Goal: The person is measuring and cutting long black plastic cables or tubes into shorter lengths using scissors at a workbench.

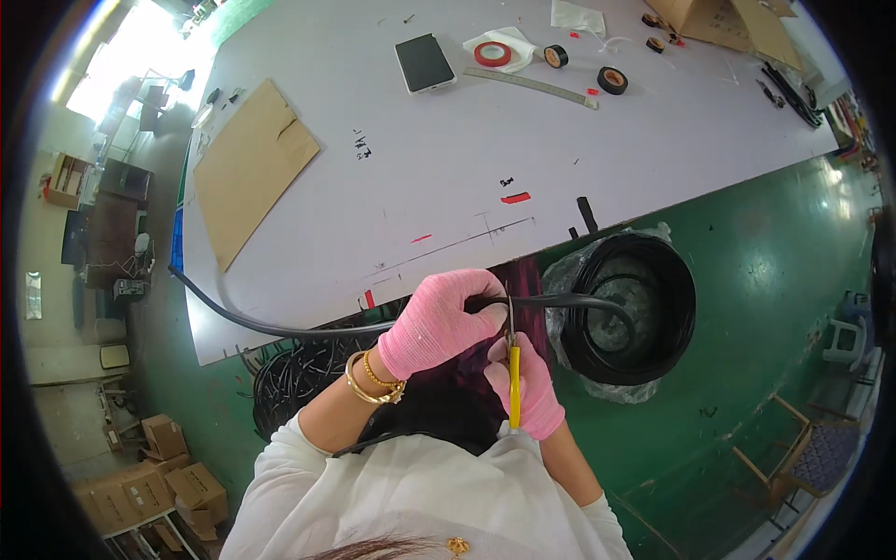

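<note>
My left hand (439, 317), in a pink glove, is closed around a thick black cable (280, 329) near the table's front edge. From there the cable runs left across the table corner and right into a large coil. In my pink-gloved right hand (534, 390) is a yellow-handled cutting tool, which looks like scissors (514, 383). Its narrow metal blades point away from me and stand across the cable, just right of my left fingers. Whether the blades are apart or closed cannot be made out. The coil of black cable (684, 308) lies in clear plastic to the right.
On the white table (420, 187) lie a cardboard sheet (252, 173), a dark flat device (426, 63), a steel ruler (532, 87) and tape rolls (612, 80). A bundle of cut black pieces (299, 378) sits below the table's edge. A chair (812, 453) stands at the right.
</note>
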Available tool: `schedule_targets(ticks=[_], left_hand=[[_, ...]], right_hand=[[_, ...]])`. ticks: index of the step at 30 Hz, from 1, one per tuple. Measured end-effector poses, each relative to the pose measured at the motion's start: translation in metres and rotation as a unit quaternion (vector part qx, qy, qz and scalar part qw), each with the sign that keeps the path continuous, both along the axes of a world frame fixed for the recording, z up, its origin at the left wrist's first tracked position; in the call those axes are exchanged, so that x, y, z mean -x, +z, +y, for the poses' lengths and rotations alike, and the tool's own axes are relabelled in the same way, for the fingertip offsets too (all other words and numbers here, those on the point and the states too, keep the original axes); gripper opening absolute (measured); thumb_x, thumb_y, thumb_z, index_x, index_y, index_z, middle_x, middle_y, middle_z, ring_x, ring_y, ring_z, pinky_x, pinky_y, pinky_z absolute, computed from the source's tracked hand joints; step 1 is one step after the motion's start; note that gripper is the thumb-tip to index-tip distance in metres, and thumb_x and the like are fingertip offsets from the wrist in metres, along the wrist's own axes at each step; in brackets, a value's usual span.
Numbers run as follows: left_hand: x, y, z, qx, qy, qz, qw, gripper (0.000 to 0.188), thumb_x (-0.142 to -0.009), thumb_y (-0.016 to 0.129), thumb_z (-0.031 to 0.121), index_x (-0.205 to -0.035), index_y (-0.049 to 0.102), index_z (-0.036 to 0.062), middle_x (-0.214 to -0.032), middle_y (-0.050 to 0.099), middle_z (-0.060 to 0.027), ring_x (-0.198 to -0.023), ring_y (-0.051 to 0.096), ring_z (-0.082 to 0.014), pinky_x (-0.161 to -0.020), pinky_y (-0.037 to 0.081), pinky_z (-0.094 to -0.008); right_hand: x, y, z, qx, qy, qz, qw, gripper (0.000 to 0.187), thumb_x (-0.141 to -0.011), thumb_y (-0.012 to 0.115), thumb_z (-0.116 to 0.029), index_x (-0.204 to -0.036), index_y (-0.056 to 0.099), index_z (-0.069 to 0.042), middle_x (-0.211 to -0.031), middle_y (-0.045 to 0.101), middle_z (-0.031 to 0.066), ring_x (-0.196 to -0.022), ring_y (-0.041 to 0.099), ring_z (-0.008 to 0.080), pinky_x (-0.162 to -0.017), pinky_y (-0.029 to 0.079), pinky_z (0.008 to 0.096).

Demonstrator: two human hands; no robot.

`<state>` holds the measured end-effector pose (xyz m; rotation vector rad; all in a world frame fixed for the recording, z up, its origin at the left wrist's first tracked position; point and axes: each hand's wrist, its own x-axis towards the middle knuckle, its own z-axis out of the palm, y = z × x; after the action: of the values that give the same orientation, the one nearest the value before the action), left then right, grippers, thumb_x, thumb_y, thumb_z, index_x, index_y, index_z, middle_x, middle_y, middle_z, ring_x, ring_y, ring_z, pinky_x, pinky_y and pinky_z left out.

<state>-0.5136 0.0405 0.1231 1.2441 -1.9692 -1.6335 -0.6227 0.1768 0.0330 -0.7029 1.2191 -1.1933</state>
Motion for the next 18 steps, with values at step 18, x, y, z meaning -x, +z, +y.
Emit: schedule_targets(ticks=[18], left_hand=[[-0.005, 0.007, -0.033, -0.214, -0.149, 0.117, 0.958, 0.049, -0.075, 0.047, -0.005, -0.124, 0.054, -0.0022, -0.114, 0.063, -0.0116, -0.060, 0.048, -0.0078, -0.059, 0.046, -0.0210]], right_hand=[[0.001, 0.003, 0.012, -0.052, 0.075, 0.113, 0.989, 0.012, -0.096, 0.046, -0.013, -0.092, 0.051, -0.002, -0.065, 0.048, 0.0011, -0.052, 0.046, 0.0079, -0.049, 0.037, 0.0192]])
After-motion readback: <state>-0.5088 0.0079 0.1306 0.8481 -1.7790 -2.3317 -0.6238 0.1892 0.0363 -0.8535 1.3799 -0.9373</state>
